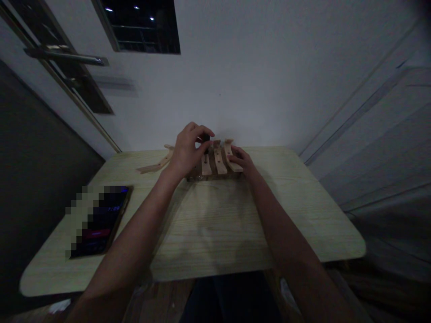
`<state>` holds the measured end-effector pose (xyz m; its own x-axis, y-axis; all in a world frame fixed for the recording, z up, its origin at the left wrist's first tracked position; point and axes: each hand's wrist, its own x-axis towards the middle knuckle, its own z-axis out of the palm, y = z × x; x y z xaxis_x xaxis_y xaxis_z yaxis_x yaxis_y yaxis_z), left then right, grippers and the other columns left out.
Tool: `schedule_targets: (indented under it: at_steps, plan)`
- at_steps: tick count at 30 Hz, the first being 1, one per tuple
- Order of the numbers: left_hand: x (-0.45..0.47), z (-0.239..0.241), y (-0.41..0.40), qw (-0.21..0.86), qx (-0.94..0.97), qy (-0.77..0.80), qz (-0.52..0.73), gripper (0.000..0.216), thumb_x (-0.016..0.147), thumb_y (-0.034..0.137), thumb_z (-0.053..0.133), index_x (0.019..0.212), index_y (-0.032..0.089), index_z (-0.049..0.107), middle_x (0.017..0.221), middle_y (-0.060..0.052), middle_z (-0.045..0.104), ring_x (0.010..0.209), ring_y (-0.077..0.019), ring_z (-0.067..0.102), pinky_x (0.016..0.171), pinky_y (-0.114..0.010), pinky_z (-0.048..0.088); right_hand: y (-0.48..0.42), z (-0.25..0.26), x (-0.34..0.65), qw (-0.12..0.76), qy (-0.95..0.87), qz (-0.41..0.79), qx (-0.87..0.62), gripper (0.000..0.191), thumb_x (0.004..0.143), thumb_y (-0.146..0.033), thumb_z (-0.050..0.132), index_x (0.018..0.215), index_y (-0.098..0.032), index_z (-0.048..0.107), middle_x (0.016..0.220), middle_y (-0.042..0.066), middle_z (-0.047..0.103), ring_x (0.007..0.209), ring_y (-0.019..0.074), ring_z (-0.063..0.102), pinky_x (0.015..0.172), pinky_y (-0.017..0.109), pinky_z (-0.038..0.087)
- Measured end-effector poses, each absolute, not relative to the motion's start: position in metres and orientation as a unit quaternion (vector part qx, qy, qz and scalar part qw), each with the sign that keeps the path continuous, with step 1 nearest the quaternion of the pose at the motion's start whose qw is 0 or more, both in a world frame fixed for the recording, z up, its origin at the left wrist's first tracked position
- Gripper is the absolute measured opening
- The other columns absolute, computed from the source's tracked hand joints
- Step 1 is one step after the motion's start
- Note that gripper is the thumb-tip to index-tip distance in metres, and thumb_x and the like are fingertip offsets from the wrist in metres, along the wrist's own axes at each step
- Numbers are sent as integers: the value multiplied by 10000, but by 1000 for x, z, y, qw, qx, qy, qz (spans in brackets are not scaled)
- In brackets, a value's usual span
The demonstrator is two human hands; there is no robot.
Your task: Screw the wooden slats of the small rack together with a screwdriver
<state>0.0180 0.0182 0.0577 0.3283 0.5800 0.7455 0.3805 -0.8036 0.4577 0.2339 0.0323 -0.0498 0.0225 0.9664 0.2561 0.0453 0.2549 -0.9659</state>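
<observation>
My left hand (pixel 187 146) is closed in a pinch round a black-handled screwdriver (pixel 206 138), held upright over a wooden assembly near the back of the table. Its tip points down at the leftmost of three curved pale wooden slats (pixel 206 167), which have dark holes. A middle slat (pixel 219 163) and a right slat (pixel 232 157) stand beside it, all on a darker base (pixel 215 176). With fingers wrapped on the right slat, my right hand (pixel 244 162) grips the assembly's right side. Another curved wooden slat (pixel 156 166) lies loose left of my left wrist.
A phone or tablet (pixel 104 220) with a lit screen, partly pixelated, lies on the left of the pale wood-grain table (pixel 215 233). Behind the table rises a white door (pixel 235 89) with a metal handle (pixel 74 58) and a dark window. A wall stands at the right.
</observation>
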Motion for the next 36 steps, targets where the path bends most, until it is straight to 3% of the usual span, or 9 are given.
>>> schedule_targets:
  at_steps: [5,14,21,25,31,36]
  plan:
    - [18,57,17,134,808,295,492,339,792,44,534,1092,192,585,936,-17,623,836,-116,622,757,-248,559,31,-50,233,567,-556,412,-447,583,595,-481,734,1108,-226,626,1176,74,657,1104,267,584,981,447,446]
    - [15,60,12,36,835,337,434,321,805,46,502,1056,203,626,1001,-36,673,948,-177,615,861,-338,514,31,-51,233,582,-542,422,-436,554,584,-440,747,1079,-220,630,1158,70,664,1086,268,597,988,455,442]
    - [18,60,16,81,817,291,491,165,780,123,635,938,165,656,945,-36,573,786,-113,584,677,-233,550,32,-51,233,572,-548,422,-442,585,587,-448,744,1104,-205,618,1170,90,655,1108,285,586,1005,478,430]
    - [18,59,17,92,805,292,508,198,782,73,586,934,173,663,928,-22,525,771,-89,571,703,-223,564,31,-50,233,569,-543,436,-437,580,586,-444,743,1106,-220,615,1177,78,656,1104,281,594,1009,489,429]
    - [16,59,15,65,819,301,484,324,756,35,509,1021,178,629,972,-35,622,879,-139,594,748,-269,544,30,-49,232,572,-536,436,-443,588,574,-455,752,1102,-229,626,1185,70,655,1136,283,579,1027,488,418]
    - [16,60,14,12,825,318,468,357,722,7,497,990,179,658,918,-34,665,829,-152,573,743,-289,496,24,-43,231,573,-543,439,-429,536,602,-419,745,1094,-247,621,1197,55,648,1135,274,582,1028,476,414]
